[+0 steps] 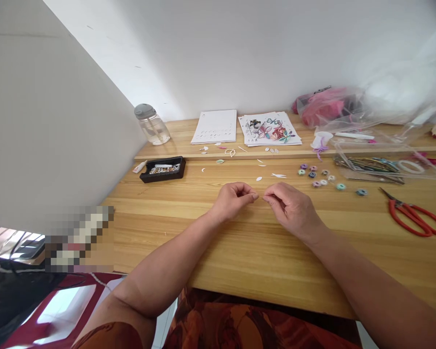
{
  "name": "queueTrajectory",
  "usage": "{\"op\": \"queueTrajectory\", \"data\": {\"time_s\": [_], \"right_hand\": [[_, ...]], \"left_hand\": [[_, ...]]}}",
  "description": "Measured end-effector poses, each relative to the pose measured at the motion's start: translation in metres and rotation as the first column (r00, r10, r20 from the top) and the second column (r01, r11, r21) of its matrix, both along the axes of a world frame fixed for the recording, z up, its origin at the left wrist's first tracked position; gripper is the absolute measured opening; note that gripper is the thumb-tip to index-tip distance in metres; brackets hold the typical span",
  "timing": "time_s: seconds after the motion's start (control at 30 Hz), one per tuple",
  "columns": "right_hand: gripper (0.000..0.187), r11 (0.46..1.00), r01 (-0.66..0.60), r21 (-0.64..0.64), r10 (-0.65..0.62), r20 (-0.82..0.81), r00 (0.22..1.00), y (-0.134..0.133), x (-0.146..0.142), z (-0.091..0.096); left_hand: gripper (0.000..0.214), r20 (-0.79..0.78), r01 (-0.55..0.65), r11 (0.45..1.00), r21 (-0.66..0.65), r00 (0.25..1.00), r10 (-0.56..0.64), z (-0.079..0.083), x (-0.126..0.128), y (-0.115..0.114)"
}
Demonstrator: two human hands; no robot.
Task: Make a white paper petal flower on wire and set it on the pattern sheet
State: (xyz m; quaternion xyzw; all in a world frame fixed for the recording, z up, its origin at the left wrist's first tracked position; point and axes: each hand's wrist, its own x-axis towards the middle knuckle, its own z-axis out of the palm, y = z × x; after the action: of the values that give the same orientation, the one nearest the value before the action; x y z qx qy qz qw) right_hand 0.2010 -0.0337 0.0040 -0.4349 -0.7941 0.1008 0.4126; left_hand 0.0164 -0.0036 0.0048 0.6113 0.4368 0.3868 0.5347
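Observation:
My left hand (233, 200) is raised a little over the wooden table (181, 242), thumb and forefinger pressed together. Facing it across a small gap, my right hand (293, 207) is pinched the same way. Whatever lies between the fingertips is too fine to make out. Just beyond the hands are a white petal-shaped piece (259, 179) and a thin, pointed white piece (279, 175). To the right of them sit several small spools of coloured thread (341, 186).
Red-handled scissors (410, 218) lie at the right, below a clear plastic box (388, 162) of thin tools. A black tray (163, 169) of beads and a lidded bottle (152, 125) stand left. Paper sheets (215, 125) and a picture sheet with flower shapes (270, 129) rest on the raised ledge.

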Motion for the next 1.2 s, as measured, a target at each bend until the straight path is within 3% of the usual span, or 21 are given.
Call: {"op": "queueTrajectory", "data": {"time_s": [0.1,0.17,0.23,0.27,0.3,0.4,0.43,0.5,0.57,0.63,0.73,0.8,0.87,0.93,1.0,1.1,1.2], "right_hand": [[0.014,0.996,-0.025,0.085,0.023,0.031,0.999,-0.0010,0.0005,-0.0008],[0.012,1.000,-0.015,-0.023,0.014,-0.047,0.999,-0.0013,0.0003,-0.0010],[0.015,0.960,-0.032,-0.277,-0.028,-0.210,0.977,-0.0009,-0.0003,-0.0006],[0.022,0.898,-0.077,-0.433,-0.065,-0.304,0.950,-0.0005,-0.0008,-0.0003],[0.031,0.804,-0.149,-0.576,-0.113,-0.393,0.913,0.0002,-0.0012,0.0001],[0.051,0.463,-0.395,-0.793,-0.269,-0.550,0.790,0.0020,-0.0018,0.0018],[0.052,0.388,-0.450,-0.804,-0.305,-0.573,0.761,0.0025,-0.0017,0.0023],[0.046,0.328,-0.508,-0.796,-0.337,-0.601,0.725,0.0029,-0.0014,0.0027],[0.041,0.361,-0.514,-0.778,-0.319,-0.621,0.716,0.0031,-0.0009,0.0023],[0.037,0.461,-0.457,-0.760,-0.271,-0.612,0.743,0.0030,-0.0003,0.0011],[0.027,0.711,-0.252,-0.656,-0.130,-0.476,0.870,0.0027,0.0010,-0.0005],[0.019,0.886,-0.093,-0.455,-0.047,-0.288,0.957,0.0024,0.0025,-0.0010],[0.015,0.982,-0.014,-0.190,-0.006,-0.107,0.994,0.0021,0.0042,-0.0010],[0.014,1.000,-0.006,0.023,0.005,0.012,1.000,0.0022,0.0059,-0.0006],[0.015,0.991,-0.013,0.131,0.003,0.077,0.997,0.0027,0.0070,-0.0002],[0.014,0.992,-0.006,0.123,-0.003,0.072,0.997,0.0032,0.0069,-0.0009],[0.008,0.997,0.033,-0.069,-0.036,-0.041,0.999,0.0027,0.0045,-0.0036]], "left_hand": [[0.025,0.156,0.062,0.966,-0.251,0.988,-0.023,-0.0018,-0.0013,0.0035],[0.025,0.119,0.055,0.978,-0.200,0.992,-0.031,-0.0021,-0.0021,0.0043],[0.023,-0.016,0.007,1.000,0.010,1.000,-0.007,-0.0013,-0.0025,0.0033],[0.020,-0.086,-0.014,0.989,0.149,0.996,0.027,-0.0007,-0.0025,0.0023],[0.017,-0.142,-0.023,0.956,0.293,0.988,0.067,-0.0001,-0.0024,0.0011],[0.010,-0.230,0.036,0.764,0.644,0.962,0.148,0.0008,-0.0020,-0.0017],[0.011,-0.251,0.072,0.696,0.714,0.955,0.159,0.0008,-0.0021,-0.0021],[0.012,-0.292,0.132,0.602,0.787,0.940,0.176,0.0004,-0.0025,-0.0022],[0.013,-0.317,0.157,0.573,0.804,0.929,0.191,-0.0001,-0.0029,-0.0020],[0.013,-0.323,0.144,0.601,0.786,0.925,0.201,-0.0003,-0.0027,-0.0023],[0.011,-0.296,0.057,0.756,0.652,0.937,0.185,0.0005,-0.0015,-0.0030],[0.014,-0.243,-0.015,0.897,0.443,0.960,0.136,0.0014,-0.0014,-0.0021],[0.022,-0.135,-0.046,0.988,0.150,0.989,0.067,0.0021,-0.0025,0.0003],[0.027,0.003,-0.014,0.991,-0.134,1.000,0.015,0.0026,-0.0043,0.0035],[0.028,0.102,0.031,0.951,-0.309,0.995,0.001,0.0031,-0.0059,0.0060],[0.028,0.136,0.056,0.943,-0.327,0.991,-0.012,0.0043,-0.0065,0.0067],[0.028,0.112,0.053,0.967,-0.250,0.993,-0.025,0.0053,-0.0060,0.0054]]}}
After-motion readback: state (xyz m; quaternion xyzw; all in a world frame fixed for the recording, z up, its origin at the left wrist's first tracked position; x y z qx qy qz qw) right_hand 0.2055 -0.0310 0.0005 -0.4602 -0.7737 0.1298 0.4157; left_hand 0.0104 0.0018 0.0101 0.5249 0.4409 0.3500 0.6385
